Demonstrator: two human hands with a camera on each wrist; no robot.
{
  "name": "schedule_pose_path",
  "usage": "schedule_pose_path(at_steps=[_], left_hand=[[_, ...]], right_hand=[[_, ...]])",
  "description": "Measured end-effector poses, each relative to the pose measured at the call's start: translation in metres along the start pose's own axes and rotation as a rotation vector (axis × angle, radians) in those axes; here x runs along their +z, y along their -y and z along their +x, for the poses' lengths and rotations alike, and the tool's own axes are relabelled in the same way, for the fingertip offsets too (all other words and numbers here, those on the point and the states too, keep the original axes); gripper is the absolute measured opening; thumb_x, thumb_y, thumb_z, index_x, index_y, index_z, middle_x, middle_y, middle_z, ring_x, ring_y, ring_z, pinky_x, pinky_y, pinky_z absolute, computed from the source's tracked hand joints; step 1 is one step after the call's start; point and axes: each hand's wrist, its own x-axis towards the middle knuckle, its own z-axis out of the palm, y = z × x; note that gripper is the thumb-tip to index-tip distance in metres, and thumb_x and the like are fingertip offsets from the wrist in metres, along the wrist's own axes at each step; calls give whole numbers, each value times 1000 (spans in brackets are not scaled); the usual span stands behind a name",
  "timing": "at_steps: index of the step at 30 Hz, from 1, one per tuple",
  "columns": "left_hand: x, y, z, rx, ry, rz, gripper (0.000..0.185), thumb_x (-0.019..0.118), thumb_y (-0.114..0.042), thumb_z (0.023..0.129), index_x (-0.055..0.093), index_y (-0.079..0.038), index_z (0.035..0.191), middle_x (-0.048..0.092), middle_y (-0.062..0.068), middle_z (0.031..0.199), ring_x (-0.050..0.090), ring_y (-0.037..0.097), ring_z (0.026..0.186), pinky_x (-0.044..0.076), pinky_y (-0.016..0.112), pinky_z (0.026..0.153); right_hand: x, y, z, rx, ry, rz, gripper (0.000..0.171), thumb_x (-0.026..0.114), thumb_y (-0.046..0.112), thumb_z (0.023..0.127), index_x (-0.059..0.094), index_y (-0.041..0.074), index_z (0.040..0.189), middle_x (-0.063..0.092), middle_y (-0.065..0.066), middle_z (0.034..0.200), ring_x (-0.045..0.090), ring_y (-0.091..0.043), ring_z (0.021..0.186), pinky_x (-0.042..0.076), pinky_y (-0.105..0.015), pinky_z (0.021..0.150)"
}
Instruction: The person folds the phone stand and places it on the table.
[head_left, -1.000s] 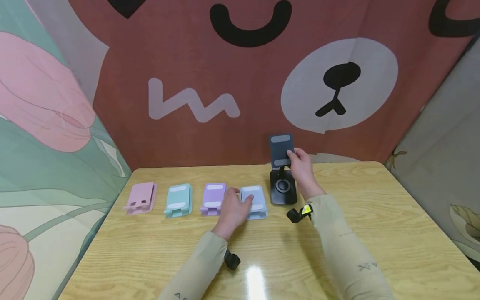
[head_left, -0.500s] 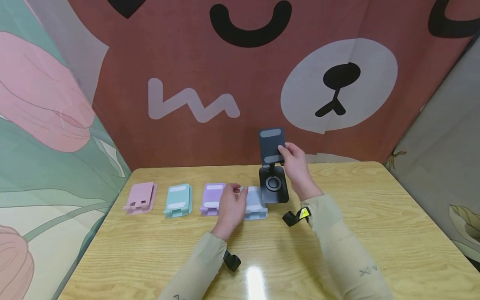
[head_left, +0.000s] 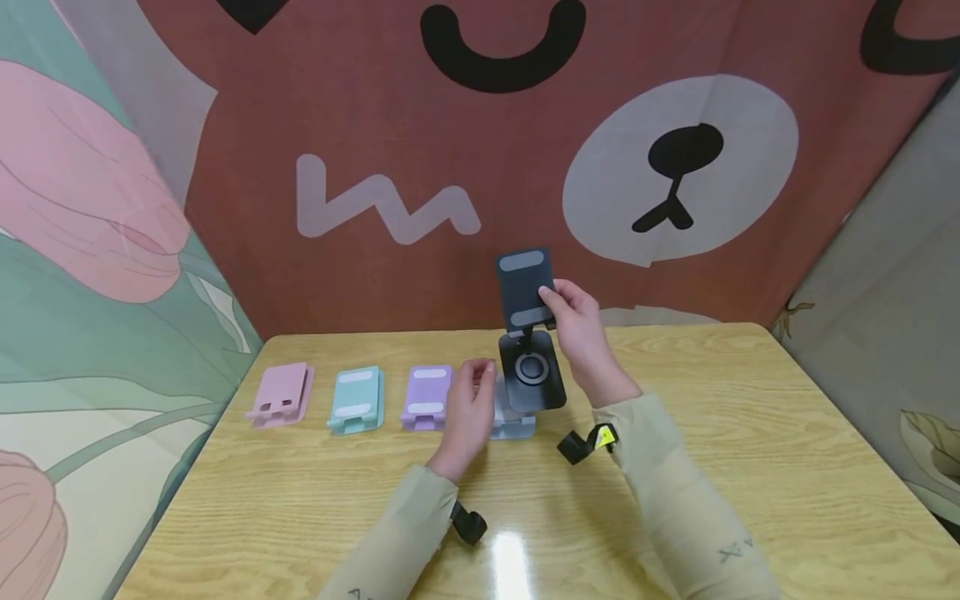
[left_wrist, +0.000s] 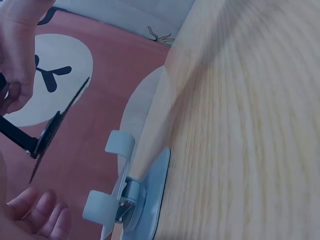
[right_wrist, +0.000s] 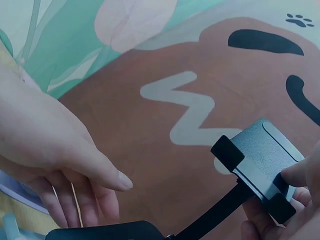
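My right hand [head_left: 583, 333] pinches the upper plate of a black phone stand [head_left: 523, 292], thumb on its front face. The stand is unfolded, and its base with the round hinge hangs raised, overlapping a folded light blue phone stand [head_left: 513, 428] in the head view. In the left wrist view that blue phone stand [left_wrist: 156, 195] lies on the table, its two lips facing out. My left hand [head_left: 467, 421] holds nothing, its fingers loosely bent beside the blue stand. Close by on its other side is a purple phone stand [head_left: 426, 393].
Farther left along the wooden table [head_left: 300, 500] lie a teal phone stand [head_left: 356, 398] and a pink phone stand [head_left: 283, 385], both folded. Behind the table's back edge hangs a brown cloth [head_left: 360, 283] with a bear print.
My right hand has lifted the black stand off the table and carried it left, across the blue one. My left hand has drawn its fingers away from the blue stand.
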Motion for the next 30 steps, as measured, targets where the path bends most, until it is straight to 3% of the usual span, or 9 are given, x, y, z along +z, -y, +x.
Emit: schedule_pose_path(at_steps=[8, 14, 22, 30], left_hand=[[3, -2, 0, -14, 8, -46, 36, 44, -33, 111, 61, -3, 122, 63, 8, 106, 60, 23, 96, 50, 42, 87], [5, -4, 0, -12, 0, -14, 38, 42, -32, 111, 66, -2, 113, 67, 11, 106, 61, 25, 101, 48, 45, 91], [7, -6, 5, -64, -8, -137, 44, 42, -27, 111, 70, 6, 115, 70, 17, 112, 63, 28, 111, 47, 47, 98], [3, -8, 8, -111, -54, -143, 42, 41, -24, 110, 70, 5, 104, 71, 15, 101, 63, 28, 96, 49, 43, 85]], right_hand=[[5, 8, -8, -41, 34, 21, 31, 52, 29, 108, 62, 0, 118, 60, -12, 108, 48, -25, 106, 37, -41, 95], [13, 14, -14, -40, 67, 50, 29, 52, 26, 108, 62, 0, 117, 61, -12, 106, 52, -25, 105, 39, -40, 96], [21, 19, -20, -54, 89, 54, 27, 52, 23, 108, 62, -2, 115, 64, -14, 104, 55, -25, 103, 39, -40, 96], [22, 17, -23, -75, 102, 28, 26, 52, 22, 108, 62, -1, 112, 62, -14, 104, 53, -25, 102, 40, -40, 93]])
